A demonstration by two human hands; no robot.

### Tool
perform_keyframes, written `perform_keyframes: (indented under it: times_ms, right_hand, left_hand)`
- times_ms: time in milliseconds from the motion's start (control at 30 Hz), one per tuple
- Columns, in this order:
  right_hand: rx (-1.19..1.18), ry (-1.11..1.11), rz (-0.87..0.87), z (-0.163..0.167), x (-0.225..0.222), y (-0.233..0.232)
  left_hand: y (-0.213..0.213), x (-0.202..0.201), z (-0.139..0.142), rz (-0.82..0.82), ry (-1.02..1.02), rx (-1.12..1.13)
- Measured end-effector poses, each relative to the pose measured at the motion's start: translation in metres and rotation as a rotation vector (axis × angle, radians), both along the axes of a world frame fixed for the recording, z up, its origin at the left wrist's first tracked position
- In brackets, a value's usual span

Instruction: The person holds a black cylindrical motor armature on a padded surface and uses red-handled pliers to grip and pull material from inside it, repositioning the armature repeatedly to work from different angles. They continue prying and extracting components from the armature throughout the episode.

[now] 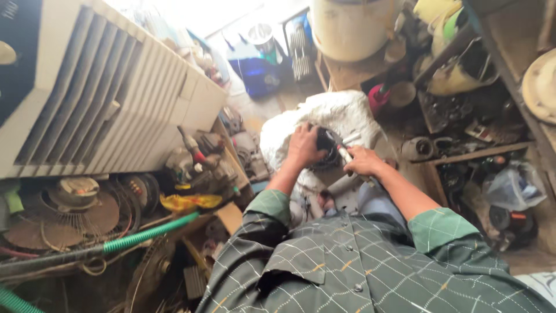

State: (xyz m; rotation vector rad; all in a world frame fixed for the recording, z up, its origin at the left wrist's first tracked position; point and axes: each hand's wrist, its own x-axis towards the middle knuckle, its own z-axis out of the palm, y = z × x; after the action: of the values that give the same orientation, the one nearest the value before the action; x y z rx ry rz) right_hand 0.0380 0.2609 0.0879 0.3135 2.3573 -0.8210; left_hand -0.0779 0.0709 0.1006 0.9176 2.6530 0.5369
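My left hand (304, 145) grips a dark round motor part (326, 152) that rests on a white cloth bundle (330, 113) in front of me. My right hand (362, 162) is closed around a tool with a red-and-white handle (346, 154), its tip against the motor part. The tool's working end is hidden between my hands. Both forearms reach out from green checked sleeves.
A large white louvred cooler body (104, 93) stands at left. Fan guards (69, 214), a green hose (147, 233) and loose parts crowd the floor below it. A white drum (350, 26) stands at the back. Shelves of scrap parts (475, 116) fill the right side.
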Motion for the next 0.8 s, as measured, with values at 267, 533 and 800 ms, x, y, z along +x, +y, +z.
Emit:
perform_keyframes:
  times_ms: [267, 533, 800]
  right_hand:
    - [0.053, 0.749, -0.133, 0.088, 0.01, -0.035]
    - [0.03, 0.625, -0.29, 0.058, 0.12, 0.032]
    - [-0.352, 0.369, -1.144, -0.001, 0.328, 0.058]
  left_hand:
    - [0.024, 0.015, 0.005, 0.174, -0.033, -0.03]
    - [0.023, 0.016, 0.003, 0.205, -0.058, 0.068]
    - [0.018, 0.011, -0.001, 0.249, -0.059, 0.169]
